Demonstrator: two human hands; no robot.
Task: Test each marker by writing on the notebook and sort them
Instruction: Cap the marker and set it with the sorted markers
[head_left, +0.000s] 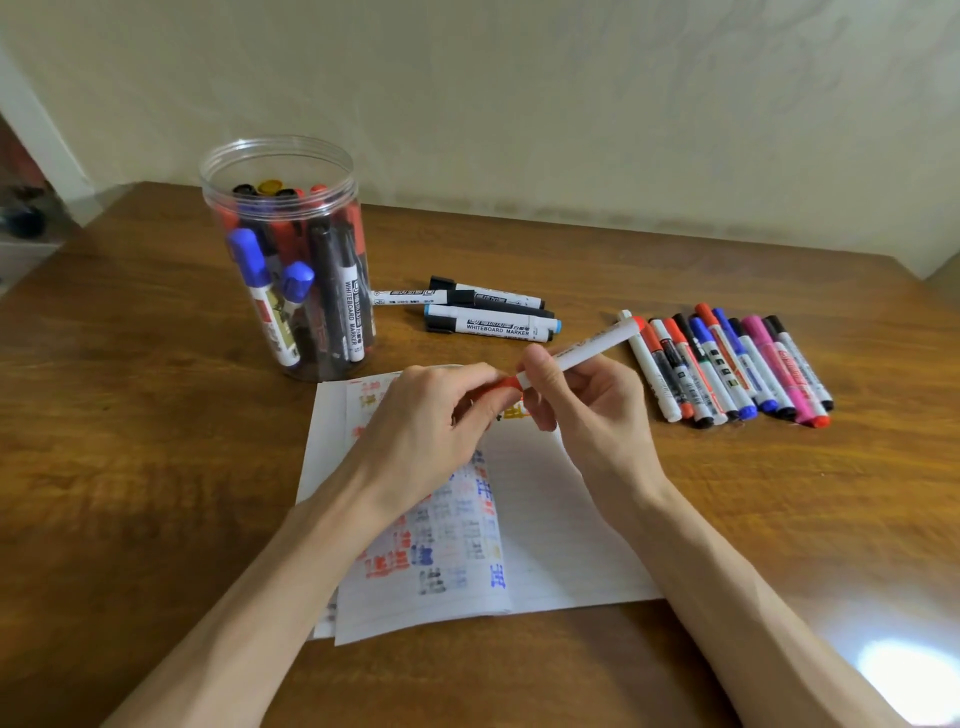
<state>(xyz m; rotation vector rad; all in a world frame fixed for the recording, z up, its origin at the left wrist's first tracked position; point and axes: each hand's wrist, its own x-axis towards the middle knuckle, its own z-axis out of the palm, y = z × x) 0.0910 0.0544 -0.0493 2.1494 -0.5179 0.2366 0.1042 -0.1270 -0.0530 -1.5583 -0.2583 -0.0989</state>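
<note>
1. Marker (597, 343), white with red cap: held over the notebook (550, 519).
2. Left hand (431, 421): fingers curled round the cap end.
3. Right hand (571, 400): pinching the barrel.
4. Jar (343, 176): holds markers, behind notebook.
5. Row of markers (727, 369): right of notebook.

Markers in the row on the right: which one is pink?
The pink marker near the row's right end: pink all along, while the others show red, blue or black caps.

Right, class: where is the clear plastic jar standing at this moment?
In the head view the jar stands upright at the far left of the table, behind the notebook and just left of a few loose markers.
</note>
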